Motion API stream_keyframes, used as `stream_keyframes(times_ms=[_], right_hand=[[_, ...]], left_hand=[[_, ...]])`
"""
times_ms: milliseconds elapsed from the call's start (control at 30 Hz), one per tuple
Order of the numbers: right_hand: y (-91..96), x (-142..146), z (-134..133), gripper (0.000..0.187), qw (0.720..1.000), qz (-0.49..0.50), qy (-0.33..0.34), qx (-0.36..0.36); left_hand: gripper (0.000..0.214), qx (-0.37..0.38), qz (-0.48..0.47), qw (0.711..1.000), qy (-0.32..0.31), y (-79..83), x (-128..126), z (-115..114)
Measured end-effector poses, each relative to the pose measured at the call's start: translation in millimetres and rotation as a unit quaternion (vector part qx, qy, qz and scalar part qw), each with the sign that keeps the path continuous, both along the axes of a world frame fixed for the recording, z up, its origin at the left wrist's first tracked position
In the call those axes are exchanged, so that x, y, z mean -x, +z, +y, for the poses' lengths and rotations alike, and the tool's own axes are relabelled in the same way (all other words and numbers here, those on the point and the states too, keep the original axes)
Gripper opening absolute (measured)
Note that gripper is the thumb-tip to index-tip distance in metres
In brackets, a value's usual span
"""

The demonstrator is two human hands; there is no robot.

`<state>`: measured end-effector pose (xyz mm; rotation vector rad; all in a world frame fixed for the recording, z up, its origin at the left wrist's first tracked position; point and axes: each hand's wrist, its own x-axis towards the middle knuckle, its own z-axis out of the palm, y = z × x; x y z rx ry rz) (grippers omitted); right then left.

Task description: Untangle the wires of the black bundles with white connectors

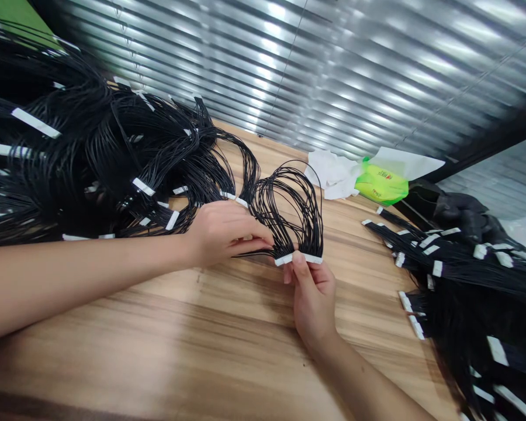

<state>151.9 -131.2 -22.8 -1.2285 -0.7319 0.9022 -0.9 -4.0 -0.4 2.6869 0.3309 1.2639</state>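
In front of me a looped bundle of thin black wires (310, 217) runs into a long white connector (312, 258). My right hand (314, 301) pinches this connector, thumb on top and fingertips underneath. Just left of it, my left hand (228, 231) is closed, thumb and forefinger together beside the wires at the connector's left end. A few black wires pass below its fingertips toward the connector. Whether those fingers grip a wire is hard to make out. Behind the left hand, more white connectors sit on the ends of other wires.
A large heap of black wire harnesses (100, 146) covers the table's left side. More harnesses (473, 292) lie along the right edge. A green tissue pack (382, 182) and crumpled white paper (331, 174) rest at the back, before a corrugated metal wall (315, 76).
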Motion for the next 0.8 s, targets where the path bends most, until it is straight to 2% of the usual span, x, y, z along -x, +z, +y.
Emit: stream_keyframes(times_ms=[200, 433, 800], right_hand=[[1.7, 0.4, 0.7, 0.025, 1.0, -0.016, -0.008, 0.001], [-1.9, 0.6, 0.2, 0.023, 1.0, 0.013, 0.001, 0.012], [-2.4, 0.7, 0.2, 0.022, 1.0, 0.025, 0.018, 0.004]], left_hand=[[0.008, -0.003, -0.021, 1.0, -0.006, -0.9, 1.3, 0.7], [0.007, -0.041, -0.061, 0.997, -0.009, -2.7, -0.7, 2.9], [0.004, 0.007, -0.061, 0.998, -0.021, -3.4, 1.2, 3.3]])
